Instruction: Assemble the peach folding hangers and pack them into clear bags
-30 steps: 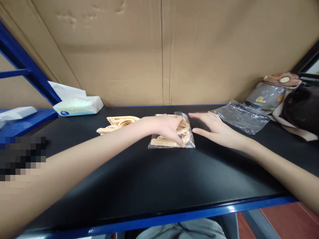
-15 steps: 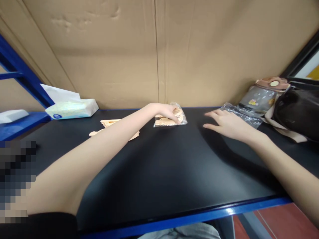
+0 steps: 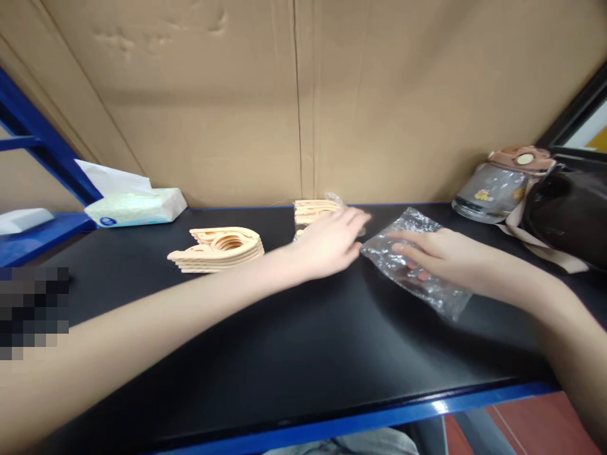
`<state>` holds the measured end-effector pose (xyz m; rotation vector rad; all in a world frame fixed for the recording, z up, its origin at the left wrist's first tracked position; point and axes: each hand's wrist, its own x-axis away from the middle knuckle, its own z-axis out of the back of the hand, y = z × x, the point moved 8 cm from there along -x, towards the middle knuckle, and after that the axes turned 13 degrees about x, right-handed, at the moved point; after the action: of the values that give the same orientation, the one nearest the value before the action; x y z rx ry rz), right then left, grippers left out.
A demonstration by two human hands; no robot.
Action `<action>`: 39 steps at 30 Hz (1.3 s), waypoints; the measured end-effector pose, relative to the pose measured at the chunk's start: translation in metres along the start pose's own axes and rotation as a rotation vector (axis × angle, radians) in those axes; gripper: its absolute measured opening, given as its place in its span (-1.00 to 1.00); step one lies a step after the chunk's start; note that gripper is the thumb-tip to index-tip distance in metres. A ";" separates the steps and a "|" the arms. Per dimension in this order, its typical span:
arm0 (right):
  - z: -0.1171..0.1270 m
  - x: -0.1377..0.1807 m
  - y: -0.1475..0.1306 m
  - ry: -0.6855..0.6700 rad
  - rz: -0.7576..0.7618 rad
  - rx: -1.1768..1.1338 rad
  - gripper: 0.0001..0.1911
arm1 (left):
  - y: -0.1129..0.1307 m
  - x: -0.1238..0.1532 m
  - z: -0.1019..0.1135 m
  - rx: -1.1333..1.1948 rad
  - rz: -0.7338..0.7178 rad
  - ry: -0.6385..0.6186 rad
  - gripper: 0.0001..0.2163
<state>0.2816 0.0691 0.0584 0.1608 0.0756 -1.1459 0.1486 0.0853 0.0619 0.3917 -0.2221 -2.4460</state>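
Note:
My right hand [image 3: 434, 253] grips a crinkled clear plastic bag [image 3: 412, 278], which is lifted off the right side of the table. Some of its fingers show through the film. My left hand [image 3: 334, 243] reaches to the bag's left corner, fingers stretched and thumb apart; whether it touches the film I cannot tell. Behind it lies a bagged stack of beige hanger-like pieces [image 3: 313, 208], partly hidden by the hand. Farther left, an unbagged stack of the same beige curved pieces [image 3: 222, 249] rests on the black table [image 3: 303, 354].
A tissue pack [image 3: 137, 207] stands at the back left, near a blue metal frame [image 3: 52, 158]. At the right are a clear bottle [image 3: 490, 189] with a brown lid and a dark bag [image 3: 569, 215] with a pale strap. A cardboard wall [image 3: 213, 114] closes the back.
My right hand has taken hold of the clear plastic bag and brought it left and nearer. My left hand has let go of the bagged stack and moved toward the clear bag.

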 end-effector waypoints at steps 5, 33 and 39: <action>0.007 0.027 -0.067 -0.314 0.327 -0.627 -0.63 | 0.040 0.056 -0.022 0.065 0.004 -0.065 -0.77; 0.034 0.067 -0.158 0.506 0.733 0.056 -0.68 | -0.021 0.096 0.008 -0.377 0.009 -0.008 -0.72; 0.026 0.084 -0.176 0.647 0.811 0.169 -0.90 | -0.012 0.098 0.006 -0.449 -0.094 0.060 -0.78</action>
<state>0.1554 -0.0812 0.0570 0.6465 0.4450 -0.2551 0.0665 0.0336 0.0427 0.2790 0.3751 -2.4779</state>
